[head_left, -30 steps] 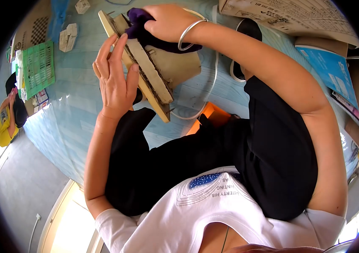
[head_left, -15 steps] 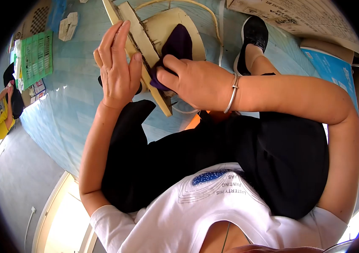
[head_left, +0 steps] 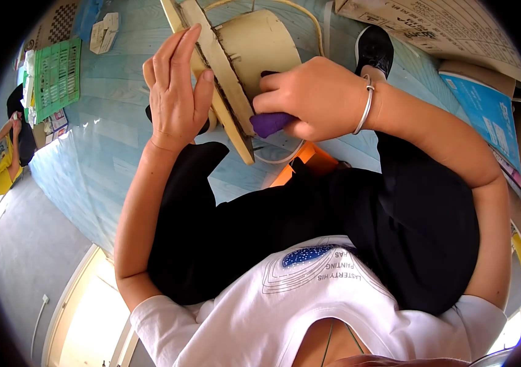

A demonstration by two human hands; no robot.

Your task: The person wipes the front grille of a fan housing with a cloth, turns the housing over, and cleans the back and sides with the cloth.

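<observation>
A cream-coloured device (head_left: 260, 46) with a flat front panel, a square frame and a rounded housing stands on its edge on the floor. Against the outer face of the panel rests my left hand (head_left: 178, 92), palm in and fingers stretched out. My right hand (head_left: 315, 101), with a metal bangle at the wrist, is closed on a dark purple cloth (head_left: 270, 124). The cloth touches the lower end of the square frame, on the housing side. Dark grime lines the edge between frame and housing.
An orange object (head_left: 309, 162) lies below the device, and a pale cord (head_left: 309, 18) loops behind it. Cardboard boxes (head_left: 438, 30) and a blue packet (head_left: 487, 113) are at the right. At the left are a green basket (head_left: 57, 79) and a person in yellow (head_left: 2, 162).
My right hand with the purple cloth has moved from the device's top, down across the housing, to the frame's lower end. The device sits higher in view; my left hand stays on its panel.
</observation>
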